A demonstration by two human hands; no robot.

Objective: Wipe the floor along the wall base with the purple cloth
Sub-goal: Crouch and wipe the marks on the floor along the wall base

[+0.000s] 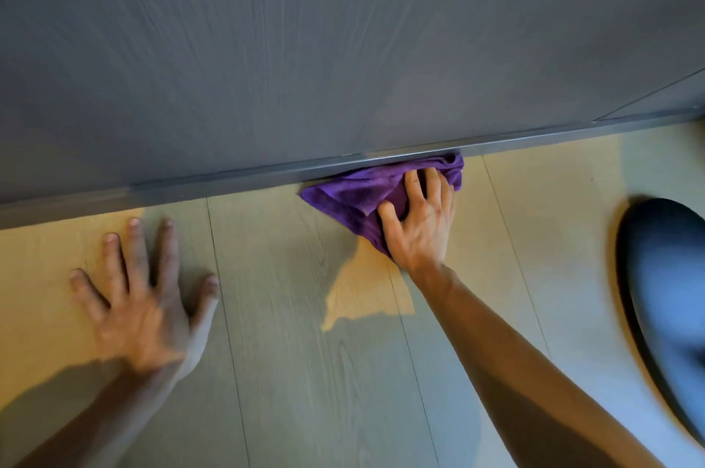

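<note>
Cloth (366,196) on floor (290,334) against wall base (213,183)

Probably a home interior: pale wood-plank floor (290,334) under a grey wood-grain wall (305,40) with baseboard (229,181)

You're looking at a fuzzy, matt cloth (356,196), a smooth wood-grain plank floor (290,315), a matt grey wood-grain wall (305,47), and a glossy dark rounded object (667,276).

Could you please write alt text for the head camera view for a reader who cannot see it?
A right hand presses a crumpled purple cloth onto the pale wood floor against the base of a dark grey wall. The left hand lies flat on the floor, fingers spread. A dark blurred object sits at right.
</note>
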